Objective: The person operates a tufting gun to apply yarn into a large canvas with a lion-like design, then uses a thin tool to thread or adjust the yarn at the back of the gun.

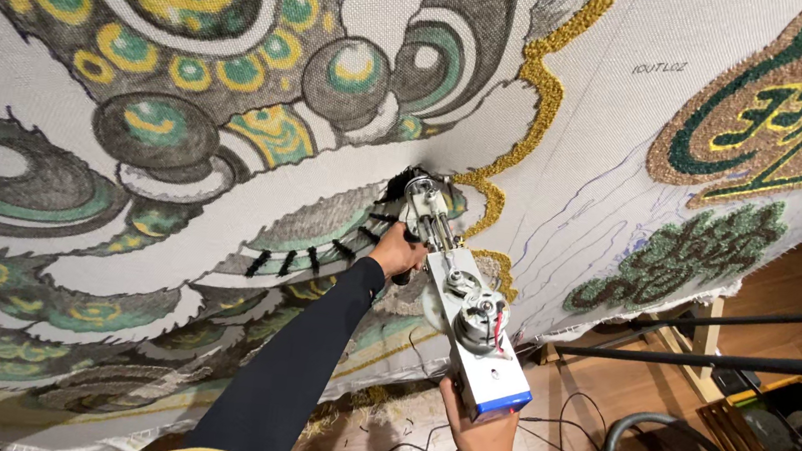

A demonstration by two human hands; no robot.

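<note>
The left hand point(398, 251) grips the front handle of the tufting gun point(458, 298), the right hand point(483, 436) holds its back end, its tip against the big cloth point(573, 124)

Rug-tufting workshop, stretched backing cloth point(597, 97) (partly tufted), tufting gun point(462, 308), wood floor point(593, 399)

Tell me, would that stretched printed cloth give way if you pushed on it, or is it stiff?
The cloth looks pulled taut, so it would probably flex slightly and spring back. Its loose lower edge hangs frayed, so off its frame it is likely floppy. The tufting gun, held by both the left hand and right hand, seems fairly heavy.
</note>
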